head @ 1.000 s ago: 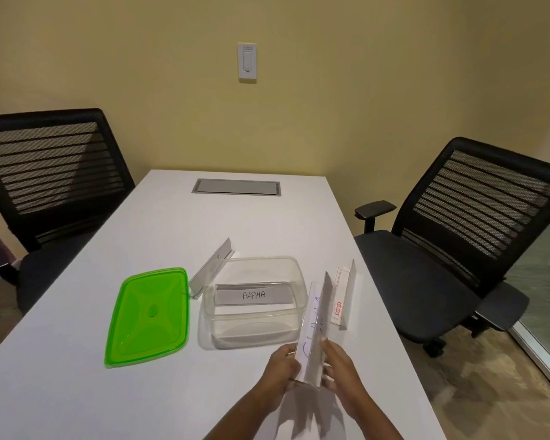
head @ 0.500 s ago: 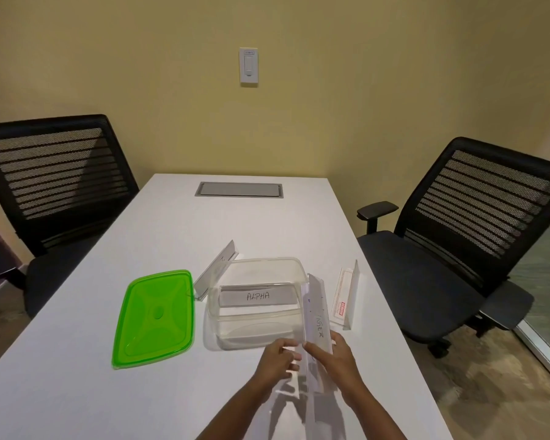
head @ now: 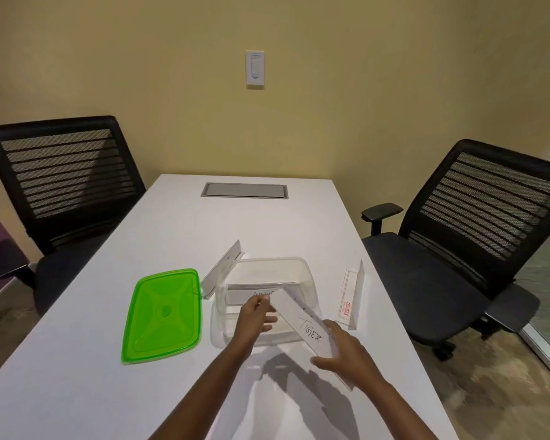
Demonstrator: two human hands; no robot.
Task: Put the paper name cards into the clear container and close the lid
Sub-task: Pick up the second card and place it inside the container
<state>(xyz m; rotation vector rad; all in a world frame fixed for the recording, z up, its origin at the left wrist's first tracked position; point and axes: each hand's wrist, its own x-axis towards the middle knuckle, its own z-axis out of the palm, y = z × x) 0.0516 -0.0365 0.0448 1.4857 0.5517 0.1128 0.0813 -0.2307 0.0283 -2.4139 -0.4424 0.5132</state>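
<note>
Hands (head: pixel 256 315) hold white "TIGER" card (head: pixel 302 323) tilted over container (head: pixel 310 282).

Open tabletop (head: pixel 229 223) beyond the clear container (head: pixel 308 274), crowded flanks.
Boxed in left by a leaning name card (head: pixel 218 271) and green lid (head: pixel 164 315), right by an upright card holder (head: pixel 351 298); mouth partly spanned by the TIGER card (head: pixel 302 323) between left hand (head: pixel 254 317) and right hand (head: pixel 343 352).

The name card (head: pixel 302 323) I hold over the clear container (head: pixel 308 274) reads "TIGER" in handwritten capitals. Inside the container, a second card (head: pixel 251 295) carries writing I cannot make out behind my fingers. To the right of the container, a clear card holder (head: pixel 350 300) bears a small red label, too small to read.
</note>
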